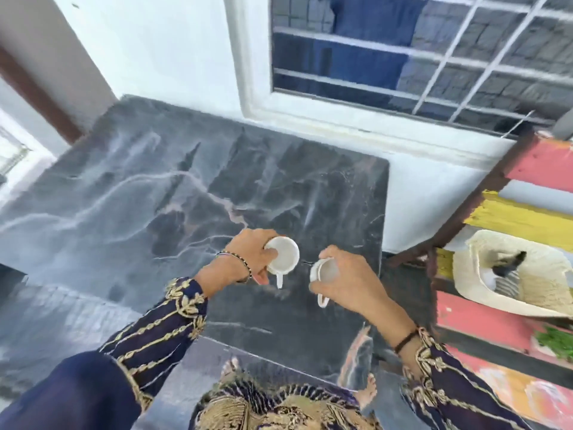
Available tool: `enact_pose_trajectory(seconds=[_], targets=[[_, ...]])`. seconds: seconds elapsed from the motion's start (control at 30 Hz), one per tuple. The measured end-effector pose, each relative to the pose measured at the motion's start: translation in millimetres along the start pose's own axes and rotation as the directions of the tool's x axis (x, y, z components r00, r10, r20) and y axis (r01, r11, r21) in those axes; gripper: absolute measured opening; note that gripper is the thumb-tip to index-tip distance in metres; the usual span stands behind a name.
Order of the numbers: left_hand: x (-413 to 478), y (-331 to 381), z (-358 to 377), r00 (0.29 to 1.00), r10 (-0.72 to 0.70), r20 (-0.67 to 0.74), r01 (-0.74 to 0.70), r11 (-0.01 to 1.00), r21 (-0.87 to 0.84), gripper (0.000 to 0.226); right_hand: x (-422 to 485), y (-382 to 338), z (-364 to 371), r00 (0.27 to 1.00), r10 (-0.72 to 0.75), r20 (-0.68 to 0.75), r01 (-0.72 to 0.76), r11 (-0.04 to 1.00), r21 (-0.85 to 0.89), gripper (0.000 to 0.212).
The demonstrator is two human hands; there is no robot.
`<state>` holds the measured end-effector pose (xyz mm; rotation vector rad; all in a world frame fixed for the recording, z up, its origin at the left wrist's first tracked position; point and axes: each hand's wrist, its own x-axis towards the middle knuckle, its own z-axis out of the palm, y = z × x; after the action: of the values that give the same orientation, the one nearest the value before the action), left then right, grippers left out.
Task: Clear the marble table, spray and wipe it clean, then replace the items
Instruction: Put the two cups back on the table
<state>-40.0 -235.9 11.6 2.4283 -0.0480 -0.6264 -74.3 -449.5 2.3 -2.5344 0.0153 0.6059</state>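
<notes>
While both arms reach over the near right part of the marble table [124, 197], the left hand [248, 259] grips a white cup [285, 256] by its rim, with the handle toward the person. Just beside it, the right hand [353, 283] holds a second cup [325, 273], tilted. I cannot tell whether either cup touches the table. Right of the table stands a striped painted bench [521, 218] bearing a cream basin [545, 274], and behind the table is a barred window [403, 57].

Dark grey marble table [155, 187] veined white — white cups [283, 254], navy sleeves [161, 324] embroidered gold.
</notes>
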Motion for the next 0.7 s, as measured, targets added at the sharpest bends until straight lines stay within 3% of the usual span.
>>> enact_pose_trajectory(seconds=[0.17, 0.3, 0.5, 0.7], targets=[[-28.2, -125.6, -66.0, 0.986, -0.161, -0.047, 0.158, 0.985, -0.063, 0.025, 24.6, -112.3, 63.0, 0.987, -0.079, 0.143, 0.093, 0.992, -0.09, 0.054], [-45.5, -199.1, -106.9, 0.968, -0.237, -0.087, 0.233, 0.971, -0.057, 0.028, 46.7, -182.9, 105.9, 0.976, -0.104, 0.193, 0.136, 0.978, -0.159, 0.069], [-47.4, -256.3, -143.7, 0.932, -0.339, -0.129, 0.323, 0.938, -0.127, 0.039, 77.1, -244.5, 140.8, 0.977, -0.127, 0.172, 0.164, 0.962, -0.218, 0.079], [-31.4, -270.7, -153.6, 0.939, -0.335, -0.074, 0.328, 0.94, -0.091, 0.031, 96.5, -260.6, 158.3, 0.979, -0.109, 0.17, 0.15, 0.957, -0.247, 0.067]])
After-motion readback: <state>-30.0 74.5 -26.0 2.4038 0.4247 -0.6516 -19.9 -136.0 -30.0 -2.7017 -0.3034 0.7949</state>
